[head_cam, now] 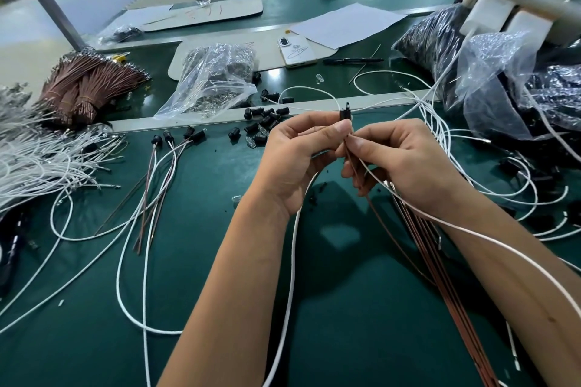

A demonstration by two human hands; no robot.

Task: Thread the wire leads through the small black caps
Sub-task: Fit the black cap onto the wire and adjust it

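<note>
My left hand (301, 154) pinches a small black cap (345, 114) between thumb and forefinger, held upright above the green table. Just below the cap, my right hand (396, 163) pinches a white lead (490, 239) and a brown lead (377, 217) that run up into it. Both leads trail back toward me over my right forearm. Loose black caps (267, 122) lie scattered on the table beyond my hands. Finished pairs of leads with caps (176, 141) lie to the left.
A bundle of brown wires (85, 85) and a heap of white wires (34, 154) sit at the left. A clear bag of parts (217, 78), a phone (297, 50), a pen (352, 61) and paper (345, 23) lie behind. Bags of black parts (490, 72) fill the right.
</note>
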